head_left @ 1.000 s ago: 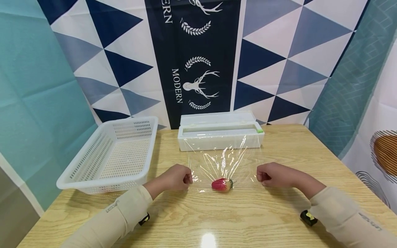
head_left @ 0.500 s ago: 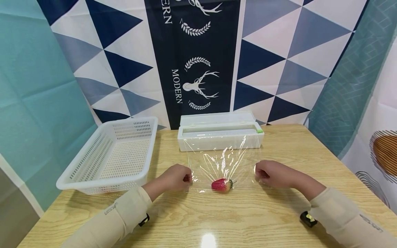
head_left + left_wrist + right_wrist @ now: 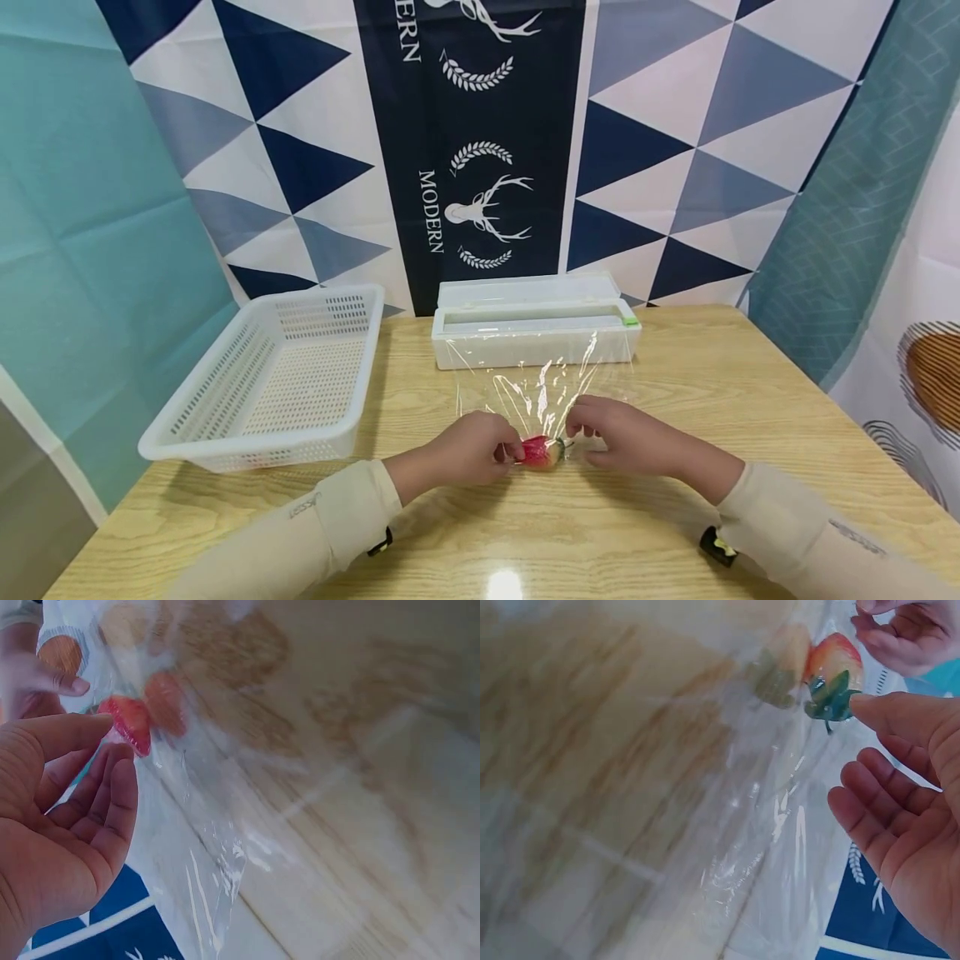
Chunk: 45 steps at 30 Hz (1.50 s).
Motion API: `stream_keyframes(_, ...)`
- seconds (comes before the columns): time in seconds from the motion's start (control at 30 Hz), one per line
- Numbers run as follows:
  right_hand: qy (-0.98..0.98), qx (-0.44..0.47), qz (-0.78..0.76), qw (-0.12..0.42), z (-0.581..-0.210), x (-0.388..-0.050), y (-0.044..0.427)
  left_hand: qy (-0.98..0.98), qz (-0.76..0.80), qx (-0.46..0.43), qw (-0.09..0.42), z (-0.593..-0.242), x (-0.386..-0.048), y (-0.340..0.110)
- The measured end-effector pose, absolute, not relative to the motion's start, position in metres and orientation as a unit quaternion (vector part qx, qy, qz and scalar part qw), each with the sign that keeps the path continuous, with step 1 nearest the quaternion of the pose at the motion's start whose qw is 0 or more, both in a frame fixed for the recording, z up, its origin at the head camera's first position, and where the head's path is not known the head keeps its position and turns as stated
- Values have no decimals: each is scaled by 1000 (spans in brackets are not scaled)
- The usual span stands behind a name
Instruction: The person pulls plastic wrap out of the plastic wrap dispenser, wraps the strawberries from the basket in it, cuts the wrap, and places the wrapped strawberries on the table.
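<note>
The dark backdrop panel (image 3: 480, 117) reads "MODERN", with "ERN" above.

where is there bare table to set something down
The table is bare between the sleeves, and to the right of the box, beyond the right hand. A narrower strip runs between basket and box. It is crowded mid-table, with the left hand, right hand, fruit and plastic wrap.

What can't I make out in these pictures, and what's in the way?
Head view: underside of the fruit, turned toward the table.
Head view: floor of the box, behind its front wall.
Head view: left sleeve lettering, too small and blurred.
Right wrist view: part of the left hand, cut off at the edge.
</note>
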State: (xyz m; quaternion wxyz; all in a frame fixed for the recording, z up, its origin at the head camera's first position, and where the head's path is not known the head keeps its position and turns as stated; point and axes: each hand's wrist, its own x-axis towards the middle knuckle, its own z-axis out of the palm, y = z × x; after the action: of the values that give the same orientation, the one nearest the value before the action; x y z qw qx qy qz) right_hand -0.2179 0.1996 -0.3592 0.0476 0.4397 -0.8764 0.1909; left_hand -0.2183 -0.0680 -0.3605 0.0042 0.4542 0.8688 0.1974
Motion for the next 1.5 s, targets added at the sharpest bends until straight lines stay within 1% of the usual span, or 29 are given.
stream_keyframes(0.1,-871,447,197,54,-364,-221,195,879,192,437,13,-363,-218,-63)
stream_keyframes(0.23,-873,440,207,41,-369,-221,192,892,179,414,20,-366,-219,-58)
stream_keyframes(0.47,-881,429,195,34,-364,-220,190,901,164,401,4,-367,-224,-53)
stream_keyframes(0.7,-875,431,213,55,-358,-219,193,901,161,403,-4,-366,-226,-55)
stream_keyframes(0.8,-875,435,209,46,-357,-219,192,900,160,405,-8,-366,-228,-55)
stream_keyframes(0.93,-880,429,204,14,-359,-220,190,900,168,403,8,-368,-230,-55)
stream_keyframes(1.0,-882,425,206,7,-361,-221,189,899,178,401,19,-369,-233,-54)
stream_keyframes(1.07,-882,424,207,9,-362,-222,188,898,188,397,30,-370,-235,-54)
stream_keyframes(1.27,-878,437,191,37,-365,-226,186,892,212,396,45,-370,-239,-55)
stream_keyframes(1.5,-880,433,193,35,-365,-228,186,884,236,399,56,-373,-241,-57)
